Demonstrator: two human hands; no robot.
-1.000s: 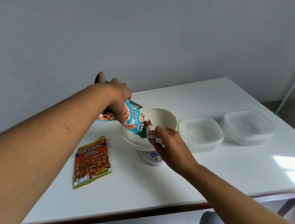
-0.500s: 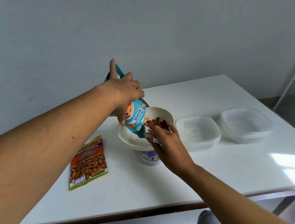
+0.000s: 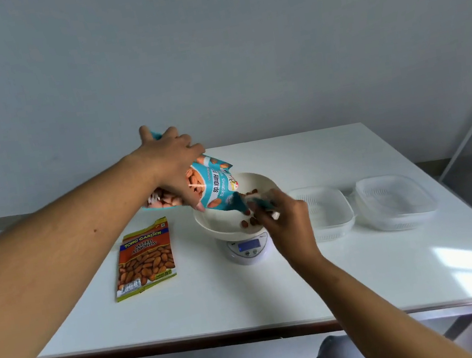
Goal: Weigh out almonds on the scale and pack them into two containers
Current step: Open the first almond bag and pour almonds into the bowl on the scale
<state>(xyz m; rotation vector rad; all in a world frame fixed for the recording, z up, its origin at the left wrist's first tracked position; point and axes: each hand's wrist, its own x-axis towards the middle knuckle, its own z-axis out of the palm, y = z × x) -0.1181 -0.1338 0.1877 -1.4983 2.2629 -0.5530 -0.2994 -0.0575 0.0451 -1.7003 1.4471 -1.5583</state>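
Observation:
My left hand point(image 3: 174, 161) grips a teal almond bag point(image 3: 214, 187) from above, tilted mouth-down over a white bowl point(image 3: 220, 223). The bowl sits on a small white digital scale point(image 3: 249, 248) with a lit display. My right hand point(image 3: 285, 220) pinches the bag's open lower corner at the bowl's right rim. A few brown almonds point(image 3: 250, 222) lie in the bowl, partly hidden by my fingers. Two clear plastic containers, one nearer the scale point(image 3: 328, 213) and one further right point(image 3: 393, 202), stand open on the table.
An orange and green bag of salted almonds point(image 3: 145, 258) lies flat left of the scale on the white table point(image 3: 278, 290). The table's near edge runs across the bottom, with my knees below it. A grey wall rises behind.
The teal bag has been tipped steeper over the bowl, and almonds have dropped into it. My right hand has shifted slightly right along the rim, still holding the bag's corner.

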